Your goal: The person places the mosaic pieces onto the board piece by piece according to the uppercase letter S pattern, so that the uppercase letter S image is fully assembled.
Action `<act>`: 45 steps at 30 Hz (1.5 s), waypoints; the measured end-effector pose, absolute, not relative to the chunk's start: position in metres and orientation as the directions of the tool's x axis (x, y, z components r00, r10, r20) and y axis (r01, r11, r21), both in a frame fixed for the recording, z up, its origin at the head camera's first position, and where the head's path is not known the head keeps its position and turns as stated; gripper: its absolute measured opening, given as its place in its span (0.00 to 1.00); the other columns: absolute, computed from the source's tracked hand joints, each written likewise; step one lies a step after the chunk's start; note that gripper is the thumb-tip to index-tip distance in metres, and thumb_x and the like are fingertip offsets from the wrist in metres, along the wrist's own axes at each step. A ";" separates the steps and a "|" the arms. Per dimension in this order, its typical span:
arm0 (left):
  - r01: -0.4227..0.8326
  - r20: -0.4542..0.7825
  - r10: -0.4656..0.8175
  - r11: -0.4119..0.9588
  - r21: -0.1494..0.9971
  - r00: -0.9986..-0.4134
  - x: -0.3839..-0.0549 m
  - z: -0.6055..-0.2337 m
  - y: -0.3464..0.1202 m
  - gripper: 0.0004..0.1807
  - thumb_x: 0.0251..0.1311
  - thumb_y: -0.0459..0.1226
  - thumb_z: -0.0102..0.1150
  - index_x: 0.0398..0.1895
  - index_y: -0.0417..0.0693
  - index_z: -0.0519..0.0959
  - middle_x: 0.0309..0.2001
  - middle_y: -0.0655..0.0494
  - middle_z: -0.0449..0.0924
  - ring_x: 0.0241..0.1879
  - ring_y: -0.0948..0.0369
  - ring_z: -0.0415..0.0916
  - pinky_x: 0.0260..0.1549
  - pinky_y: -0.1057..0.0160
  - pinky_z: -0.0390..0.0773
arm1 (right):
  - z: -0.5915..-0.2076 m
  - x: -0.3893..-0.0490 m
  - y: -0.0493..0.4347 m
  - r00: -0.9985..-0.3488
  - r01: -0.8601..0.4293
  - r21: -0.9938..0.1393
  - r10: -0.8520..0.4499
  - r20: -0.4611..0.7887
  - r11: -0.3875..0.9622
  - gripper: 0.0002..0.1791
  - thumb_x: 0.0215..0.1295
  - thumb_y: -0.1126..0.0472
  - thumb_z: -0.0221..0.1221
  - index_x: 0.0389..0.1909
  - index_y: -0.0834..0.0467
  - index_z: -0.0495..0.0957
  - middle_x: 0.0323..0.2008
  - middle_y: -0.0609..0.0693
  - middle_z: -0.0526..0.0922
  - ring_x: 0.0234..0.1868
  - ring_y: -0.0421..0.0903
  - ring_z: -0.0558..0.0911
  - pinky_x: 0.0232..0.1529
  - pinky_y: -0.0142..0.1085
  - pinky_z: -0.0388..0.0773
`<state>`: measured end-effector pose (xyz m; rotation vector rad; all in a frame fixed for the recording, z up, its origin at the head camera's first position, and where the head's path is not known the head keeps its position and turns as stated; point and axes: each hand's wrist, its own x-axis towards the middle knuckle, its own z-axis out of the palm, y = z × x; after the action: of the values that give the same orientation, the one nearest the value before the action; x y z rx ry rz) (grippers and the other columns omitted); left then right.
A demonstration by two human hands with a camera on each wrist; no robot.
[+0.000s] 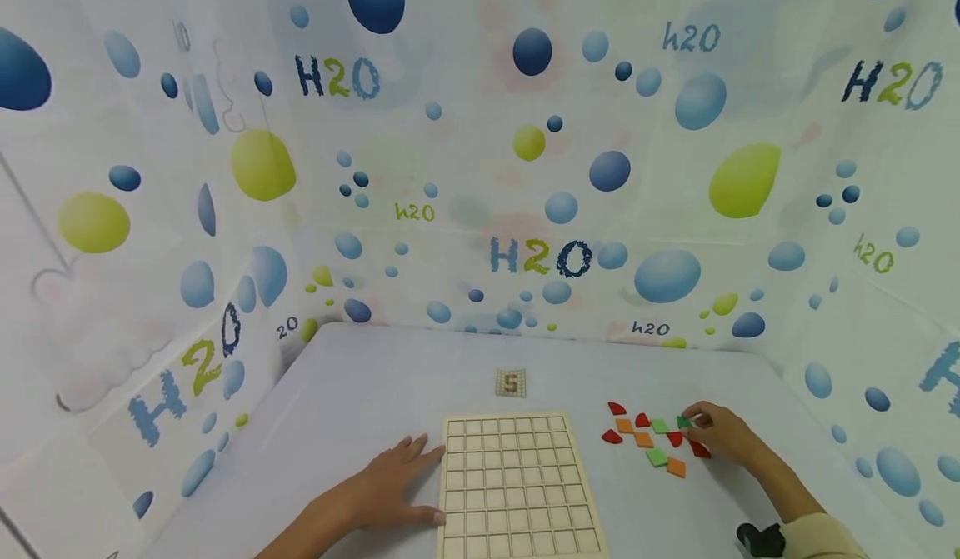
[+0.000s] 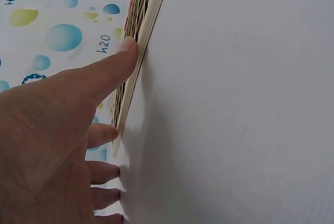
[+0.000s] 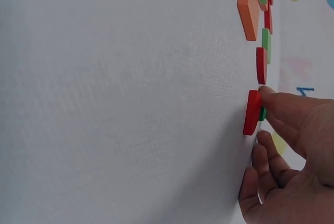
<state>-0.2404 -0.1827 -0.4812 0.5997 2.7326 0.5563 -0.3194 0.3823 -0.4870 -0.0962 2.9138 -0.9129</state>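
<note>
A pale wooden grid board lies in front of me on the white table. Along its left edge rests my left hand, fingers spread and thumb extended, with the thumb at the rim in the left wrist view. To the right of the board, several flat red, orange and green pieces are scattered. My right hand is at the far right of this group, pinching a dark green piece between thumb and fingers. Close beside that hand lie red pieces, partly overlapped by it in view. The dark green piece is mostly hidden in the right wrist view.
A small patterned card bearing an S-like figure lies beyond the board. Nearer me are a light green piece and an orange piece. Printed curtains enclose the table at the back and sides.
</note>
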 end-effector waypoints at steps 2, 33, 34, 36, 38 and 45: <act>0.347 -0.188 0.454 0.838 0.420 -0.871 -0.240 -0.482 -0.183 0.55 0.58 0.71 0.65 0.82 0.53 0.63 0.83 0.37 0.54 0.82 0.34 0.48 0.75 0.28 0.55 | -0.488 -0.320 0.383 -0.994 -0.038 -0.572 -0.090 -0.062 0.819 0.18 0.73 0.60 0.65 0.55 0.68 0.78 0.50 0.68 0.82 0.52 0.64 0.81 0.52 0.56 0.85; 0.349 -0.167 0.474 0.805 0.479 -0.865 -0.233 -0.481 -0.182 0.53 0.59 0.69 0.67 0.83 0.56 0.63 0.83 0.39 0.53 0.82 0.36 0.50 0.74 0.29 0.58 | -0.480 -0.319 0.382 -0.997 -0.043 -0.538 -0.074 -0.036 0.842 0.16 0.71 0.62 0.66 0.51 0.70 0.81 0.41 0.56 0.85 0.41 0.50 0.80 0.44 0.45 0.86; 0.348 -0.169 0.473 0.807 0.477 -0.865 -0.233 -0.481 -0.182 0.53 0.59 0.69 0.66 0.83 0.56 0.63 0.83 0.39 0.53 0.82 0.36 0.50 0.74 0.29 0.58 | -0.480 -0.319 0.381 -0.997 -0.049 -0.537 -0.075 -0.027 0.842 0.16 0.71 0.62 0.66 0.51 0.70 0.81 0.41 0.56 0.85 0.41 0.50 0.80 0.44 0.45 0.86; 0.347 -0.172 0.471 0.810 0.473 -0.865 -0.234 -0.482 -0.182 0.53 0.59 0.69 0.66 0.83 0.57 0.62 0.84 0.39 0.53 0.82 0.36 0.50 0.74 0.29 0.59 | -0.478 -0.320 0.379 -0.996 -0.070 -0.537 -0.084 -0.001 0.841 0.15 0.72 0.62 0.66 0.51 0.71 0.81 0.41 0.58 0.86 0.41 0.51 0.80 0.44 0.46 0.86; 0.349 -0.173 0.471 0.813 0.467 -0.865 -0.235 -0.483 -0.182 0.53 0.59 0.70 0.65 0.83 0.57 0.62 0.84 0.39 0.52 0.82 0.36 0.50 0.74 0.29 0.59 | -0.477 -0.320 0.375 -0.996 -0.083 -0.536 -0.086 0.021 0.840 0.14 0.72 0.63 0.65 0.50 0.70 0.82 0.42 0.57 0.87 0.42 0.50 0.81 0.45 0.46 0.86; 0.347 -0.174 0.469 0.814 0.467 -0.866 -0.236 -0.486 -0.183 0.53 0.59 0.69 0.66 0.83 0.58 0.61 0.84 0.39 0.51 0.82 0.36 0.49 0.74 0.30 0.58 | -0.467 -0.320 0.340 -0.995 -0.097 -0.559 -0.084 0.049 0.824 0.15 0.72 0.65 0.65 0.53 0.70 0.81 0.45 0.60 0.87 0.46 0.55 0.84 0.52 0.53 0.86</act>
<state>-0.2362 -0.1829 -0.4857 0.6245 2.7180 0.6212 -0.3198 0.3403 -0.4672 -0.1495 3.0217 -0.9275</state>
